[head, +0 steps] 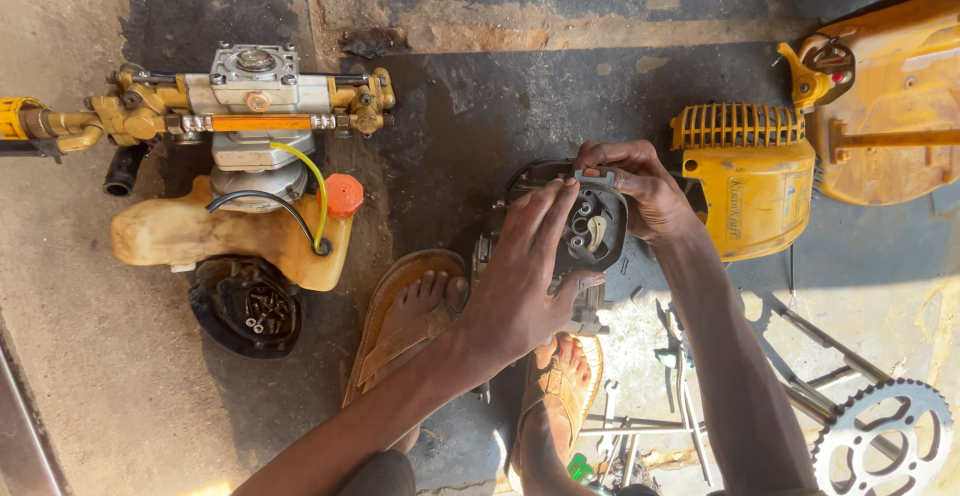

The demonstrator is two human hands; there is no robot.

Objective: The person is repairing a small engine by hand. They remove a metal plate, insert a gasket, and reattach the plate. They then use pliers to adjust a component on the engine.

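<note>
A dark grey small-engine block (590,231) sits on the ground between my sandalled feet. My left hand (520,276) lies flat over its near side, fingers stretched across the housing and thumb hooked under its edge. My right hand (635,186) curls over the far top edge and grips it. Between the hands shows the round recess with its pale inner parts.
A yellow engine cover (750,176) and a larger yellow casing (890,106) lie at the right. At the left stands a pump assembly (250,106) with a stained fuel tank (220,236) and a black cap with screws (247,306). A sprocket (885,436) and tools (680,376) lie at the lower right.
</note>
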